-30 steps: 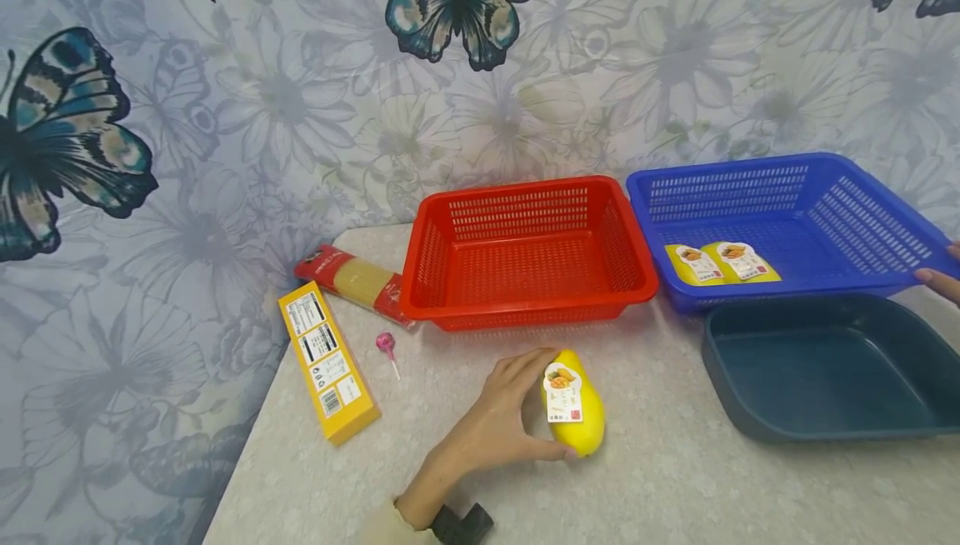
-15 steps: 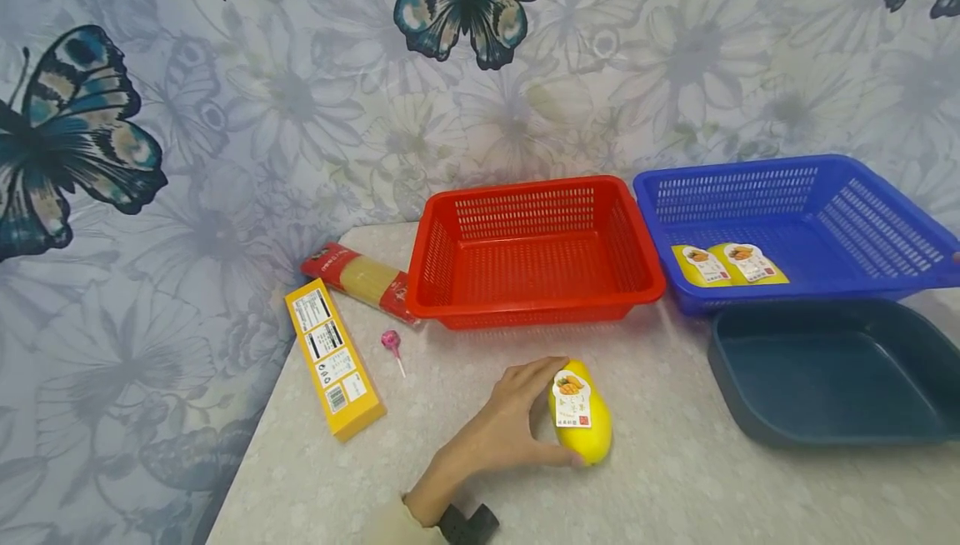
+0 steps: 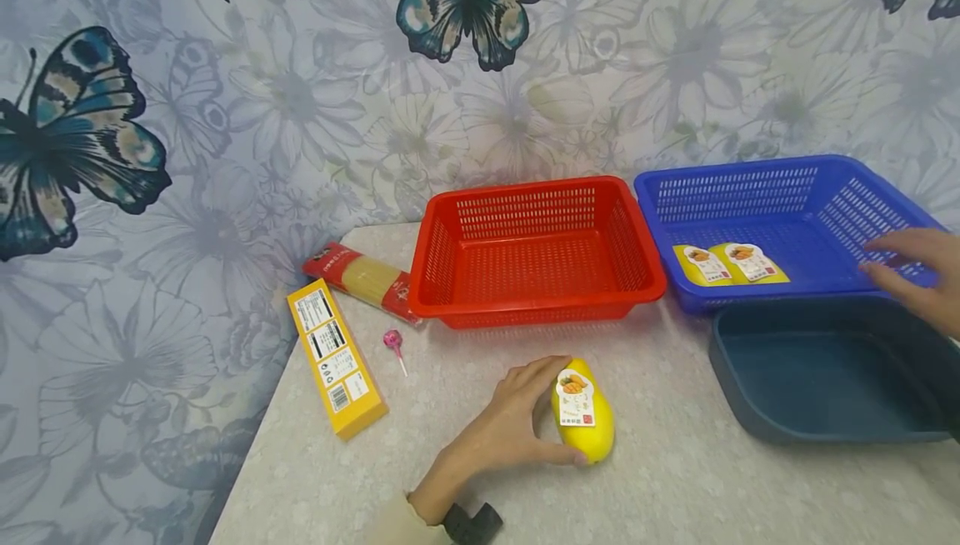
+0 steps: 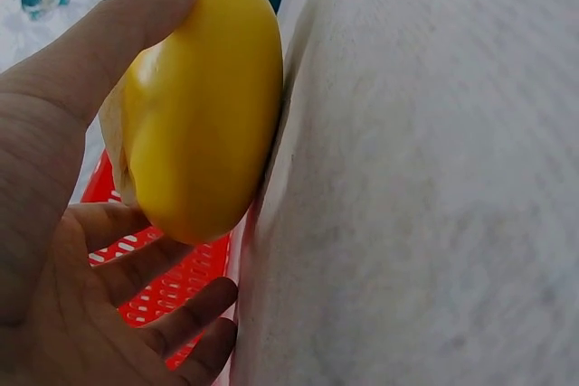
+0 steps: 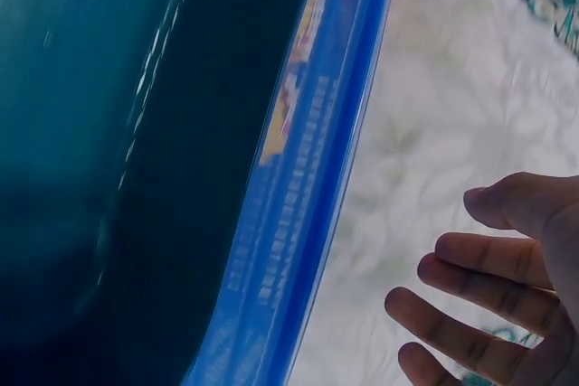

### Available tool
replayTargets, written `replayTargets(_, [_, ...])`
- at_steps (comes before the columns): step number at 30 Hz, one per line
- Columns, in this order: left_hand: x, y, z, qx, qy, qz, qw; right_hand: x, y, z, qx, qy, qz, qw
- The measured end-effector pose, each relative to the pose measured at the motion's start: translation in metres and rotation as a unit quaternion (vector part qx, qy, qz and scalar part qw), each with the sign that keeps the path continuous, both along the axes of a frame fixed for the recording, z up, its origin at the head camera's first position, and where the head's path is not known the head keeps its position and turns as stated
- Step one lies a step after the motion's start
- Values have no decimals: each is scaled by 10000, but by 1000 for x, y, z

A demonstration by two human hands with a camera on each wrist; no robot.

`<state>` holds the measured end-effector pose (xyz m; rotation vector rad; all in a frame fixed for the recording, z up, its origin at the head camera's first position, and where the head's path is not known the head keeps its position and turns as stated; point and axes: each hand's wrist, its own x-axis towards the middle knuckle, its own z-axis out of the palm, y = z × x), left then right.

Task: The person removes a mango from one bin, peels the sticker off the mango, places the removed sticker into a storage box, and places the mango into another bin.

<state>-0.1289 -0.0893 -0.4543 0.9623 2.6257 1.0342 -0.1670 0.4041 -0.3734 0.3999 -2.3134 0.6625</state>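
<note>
My left hand (image 3: 508, 427) grips a yellow mango (image 3: 588, 432) on the table, thumb at its near end and fingers at its far end. A white label with a fruit picture faces up on it. In the left wrist view the mango (image 4: 213, 115) lies against the tabletop, the thumb pressing near its stem. At the right, my right hand (image 3: 924, 270) hovers over the front right part of the blue basket (image 3: 825, 282), fingers spread and holding nothing. Two more yellow labelled packs or fruits (image 3: 731, 266) lie inside that basket at the front left.
A red basket (image 3: 536, 312) stands beside the blue one, by the wall. In front of the blue basket sits a dark teal tub (image 3: 825, 370). To the left lie a pasta packet (image 3: 363, 278), a yellow box (image 3: 337, 362) and a pink lollipop (image 3: 393, 340).
My right hand, earlier at the blue basket's right rim and then almost out of view, has come in leftward over the basket. The left hand keeps its grip on the mango.
</note>
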Motion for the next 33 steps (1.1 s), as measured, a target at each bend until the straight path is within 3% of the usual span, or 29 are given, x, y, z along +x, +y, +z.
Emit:
replayTargets(4, [1,0,0,-5,16,7,10000,9,-28,10,651,-160,-71,9977])
replayTargets(7, [0,0,-1,-4,7,4,10000,18,-46,18,1243,-656,-299,9896])
replayTargets(11, [0,0,-2,-26,-25,13,10000,26,-66,24,1740,-1003,-203,9794])
replayTargets(25, [0,-1,-3,-113,172,5,9998,38,-134,26,1942,-571,1125,9728])
replayTargets(33, [-2,-1,-4,-110,183,11,9998,45,-166,26,1968,-591,1700,9638])
